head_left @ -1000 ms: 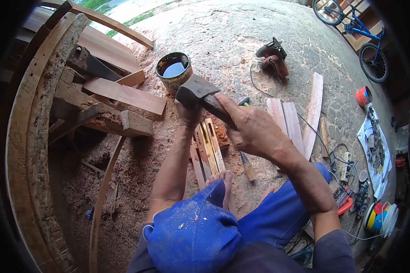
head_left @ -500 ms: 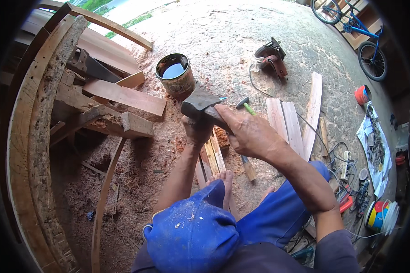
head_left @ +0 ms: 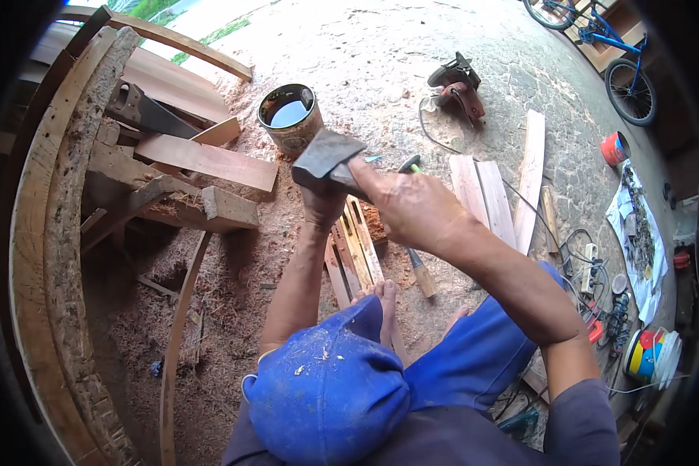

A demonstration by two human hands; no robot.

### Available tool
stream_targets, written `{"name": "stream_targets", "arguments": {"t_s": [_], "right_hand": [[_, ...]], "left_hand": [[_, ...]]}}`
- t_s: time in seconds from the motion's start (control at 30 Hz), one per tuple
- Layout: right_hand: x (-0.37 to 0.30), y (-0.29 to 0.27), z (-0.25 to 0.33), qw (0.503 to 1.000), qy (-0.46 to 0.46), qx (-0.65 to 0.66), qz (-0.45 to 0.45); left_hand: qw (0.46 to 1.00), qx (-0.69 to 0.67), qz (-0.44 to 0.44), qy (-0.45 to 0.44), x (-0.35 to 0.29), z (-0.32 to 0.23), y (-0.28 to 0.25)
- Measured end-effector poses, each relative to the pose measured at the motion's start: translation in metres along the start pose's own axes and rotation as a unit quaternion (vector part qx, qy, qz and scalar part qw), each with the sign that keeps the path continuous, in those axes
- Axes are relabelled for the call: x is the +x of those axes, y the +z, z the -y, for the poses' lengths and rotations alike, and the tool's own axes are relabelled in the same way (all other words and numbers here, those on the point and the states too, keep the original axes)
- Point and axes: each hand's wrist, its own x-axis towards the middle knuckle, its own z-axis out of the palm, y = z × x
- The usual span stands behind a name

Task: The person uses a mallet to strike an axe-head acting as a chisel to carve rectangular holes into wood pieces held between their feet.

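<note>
Hatchet (head_left: 332, 161) up, just this side of the bucket (head_left: 298, 140)!
The handle (head_left: 350, 181) slants down-right into the right hand (head_left: 419, 210), wrapped round it; the left hand (head_left: 322, 204) is nearer the head (head_left: 327, 155), tucked beneath, grip hidden, can't tell. Against half a second ago, the head's edged toward the bucket.

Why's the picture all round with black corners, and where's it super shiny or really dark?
Head view: the wide fisheye lens bends straight edges and leaves black corners; head view, top: pale, rough stone ground glares almost white; head view, upper middle: liquid in a round, stained bucket shines pale blue; head view, left: deep shadow under the rough, brown wooden beam.
</note>
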Motion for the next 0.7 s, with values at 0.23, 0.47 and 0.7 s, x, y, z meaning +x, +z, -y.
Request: {"name": "stream_targets", "arguments": {"t_s": [0.23,0.47,0.7], "right_hand": [[-0.027,-0.004,-0.004,0.98,-0.074,0.111,-0.149],[0.002,-0.078,0.015,0.813,-0.233,0.144,-0.513],[-0.032,0.028,-0.005,0.999,-0.029,0.032,-0.028]], "left_hand": [[0.988,-0.091,-0.007,-0.121,-0.006,0.013,-0.005],[0.994,0.022,-0.032,-0.1,-0.019,0.013,-0.005],[0.995,0.101,0.009,0.002,-0.049,-0.029,0.005]]}}
